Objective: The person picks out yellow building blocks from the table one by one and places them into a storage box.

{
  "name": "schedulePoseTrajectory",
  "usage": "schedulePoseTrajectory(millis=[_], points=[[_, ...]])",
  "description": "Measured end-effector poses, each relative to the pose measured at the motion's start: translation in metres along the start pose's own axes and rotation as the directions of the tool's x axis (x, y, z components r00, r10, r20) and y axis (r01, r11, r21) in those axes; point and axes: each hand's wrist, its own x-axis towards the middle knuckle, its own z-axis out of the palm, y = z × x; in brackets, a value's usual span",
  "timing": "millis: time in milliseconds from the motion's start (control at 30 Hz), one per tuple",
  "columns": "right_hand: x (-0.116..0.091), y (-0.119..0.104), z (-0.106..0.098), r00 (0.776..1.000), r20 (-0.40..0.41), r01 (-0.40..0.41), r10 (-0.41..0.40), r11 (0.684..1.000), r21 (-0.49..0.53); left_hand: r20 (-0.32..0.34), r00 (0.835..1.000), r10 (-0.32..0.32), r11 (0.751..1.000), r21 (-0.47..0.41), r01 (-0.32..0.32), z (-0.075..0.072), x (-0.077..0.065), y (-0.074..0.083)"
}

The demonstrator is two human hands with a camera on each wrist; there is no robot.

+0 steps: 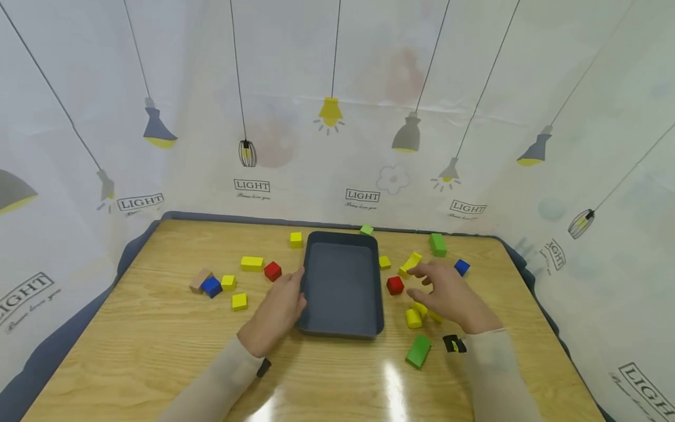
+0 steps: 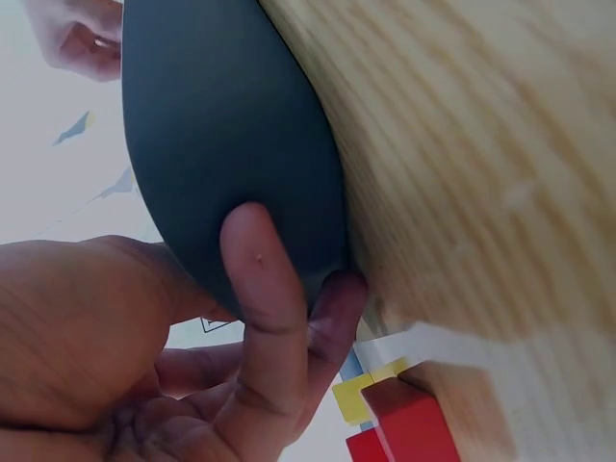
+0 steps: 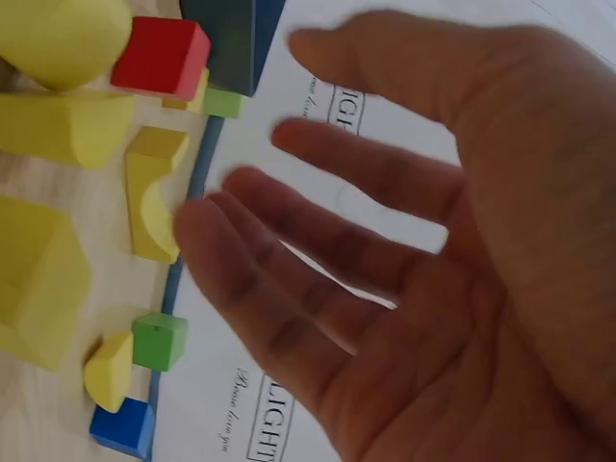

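The tray sits near the middle of the tabletop, its long sides running front to back, with coloured blocks scattered to either side of it. The step in hand looks like steadying the tray on one side and reaching among the blocks on the other: the left hand's grip pinches the tray's left wall, fingertips against its outer face, while the right hand's grip hangs over the blocks to the right, fingers apart and loosely bent, holding nothing. Nearest to it are a red block, a yellow arched block and a few yellow pieces, some partly hidden under the palm; from the head view I cannot tell for certain whether a fingertip touches any of them. The next move, as I judge it, calls for the right fingers to settle on one block and curl round it without knocking its neighbours, with the tray braced against sliding. The tray itself is dark grey-blue, rectangular and shallow, with rounded corners, a thin rim, walls that seem to slope outward and a smooth, plain floor.
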Motion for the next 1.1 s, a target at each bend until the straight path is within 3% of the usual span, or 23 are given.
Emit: schedulePoseTrajectory(millis=[167, 333, 500, 633, 800, 1100], points=[[-0.004, -0.008, -0.006, 0.989, 0.15, -0.008, 0.001, 0.999, 0.047, -0.002, 1.0, 0.004, 1.0, 0.0, -0.004, -0.002, -0.001, -0.002], [-0.005, -0.02, -0.005, 0.972, 0.222, -0.071, 0.075, 0.997, -0.026, -0.004, 1.0, -0.001, 1.0, 0.004, 0.001, -0.003, -0.001, -0.001], [-0.006, -0.029, 0.0, 0.964, 0.232, -0.101, 0.129, 0.986, -0.129, -0.017, 1.0, 0.007, 1.0, 0.004, -0.007, -0.004, -0.001, -0.001], [-0.006, -0.032, 0.005, 0.966, 0.22, -0.095, 0.132, 0.981, -0.171, -0.033, 0.999, 0.024, 1.0, 0.009, -0.023, -0.003, -0.001, -0.002], [-0.003, -0.035, 0.01, 0.953, 0.245, -0.128, 0.178, 0.97, -0.206, -0.031, 0.999, 0.021, 1.0, 0.014, -0.021, -0.003, 0.0, -0.003], [0.001, -0.032, 0.022, 0.943, 0.29, -0.124, 0.163, 0.981, -0.148, -0.018, 1.0, 0.019, 1.0, 0.008, -0.019, 0.0, 0.001, -0.004]])
